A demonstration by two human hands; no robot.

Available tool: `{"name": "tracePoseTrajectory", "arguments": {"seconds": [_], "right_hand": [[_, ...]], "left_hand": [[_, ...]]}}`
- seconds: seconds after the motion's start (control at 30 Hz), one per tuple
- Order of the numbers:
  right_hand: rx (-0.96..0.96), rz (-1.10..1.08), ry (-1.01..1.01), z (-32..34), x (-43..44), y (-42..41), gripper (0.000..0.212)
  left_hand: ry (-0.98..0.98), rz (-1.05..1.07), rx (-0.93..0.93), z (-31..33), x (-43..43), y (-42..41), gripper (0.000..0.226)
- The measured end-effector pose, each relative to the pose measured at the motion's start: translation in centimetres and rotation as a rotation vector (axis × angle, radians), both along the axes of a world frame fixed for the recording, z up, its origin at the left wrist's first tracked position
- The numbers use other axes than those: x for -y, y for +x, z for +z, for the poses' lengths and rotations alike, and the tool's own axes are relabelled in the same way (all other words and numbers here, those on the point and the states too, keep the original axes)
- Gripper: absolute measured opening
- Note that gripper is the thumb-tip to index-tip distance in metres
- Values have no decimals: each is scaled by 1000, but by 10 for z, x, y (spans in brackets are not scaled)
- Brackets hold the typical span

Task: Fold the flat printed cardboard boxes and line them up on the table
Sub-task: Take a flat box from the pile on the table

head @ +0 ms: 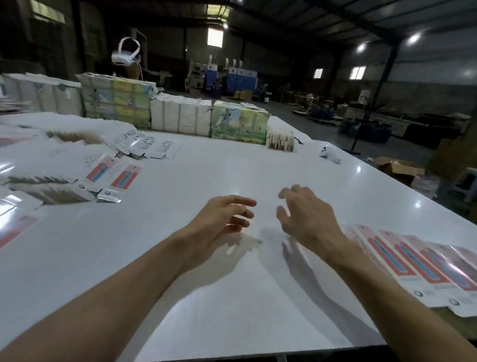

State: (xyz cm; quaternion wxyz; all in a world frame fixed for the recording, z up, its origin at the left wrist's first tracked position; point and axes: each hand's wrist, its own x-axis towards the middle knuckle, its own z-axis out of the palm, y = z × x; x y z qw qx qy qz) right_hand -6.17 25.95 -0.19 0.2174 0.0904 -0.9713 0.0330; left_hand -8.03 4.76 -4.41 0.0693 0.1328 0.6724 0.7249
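- The hall is dim, and the roof and far walls are almost black.
- Light comes from ceiling lamps (413,38) and small windows (215,37), both overexposed.
- The glossy tabletop (232,166) carries glare spots and soft shadows under the arms.
- The fingers of the left hand (223,216) and the right hand (306,214) are slightly blurred.
- Straight lines bend near the edges.

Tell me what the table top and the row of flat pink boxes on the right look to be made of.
Table top: a smooth, glossy white sheet, perhaps laminate or coated board; the ceiling lights mirror in it as bright spots. Flat pink boxes: thin printed cardboard with a shiny coating, judging by the glare streaks across the print.
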Motion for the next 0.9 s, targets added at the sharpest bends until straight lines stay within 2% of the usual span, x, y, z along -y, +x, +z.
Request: {"name": "tracePoseTrajectory", "arguments": {"seconds": [0.17, 0.27, 0.43, 0.53, 0.63, 0.7, 0.8, 0.9], "right_hand": [[-14, 112, -120, -11, 64, -31, 19], [64, 164, -161, -38, 72, -37, 19], [131, 231, -213, -51, 63, -51, 15], [138, 248, -244, -52, 62, -55, 14], [134, 278, -255, -54, 61, -60, 14], [129, 295, -256, -55, 61, -62, 14], [124, 312, -266, -57, 61, -65, 13], [131, 325, -275, -59, 61, -67, 13]], "left_hand": [[-159, 296, -92, 0, 14, -9, 34], [-312, 496, -117, 6, 34, -24, 28], [-851, 772, -187, 28, 98, -73, 27], [-1206, 903, -110, 32, 141, -99, 42], [-1380, 930, 88, 27, 182, -116, 69], [-1433, 930, 121, 22, 200, -121, 82], [-1488, 918, 127, 23, 212, -125, 81], [-1462, 820, 235, 33, 213, -128, 69]]}}
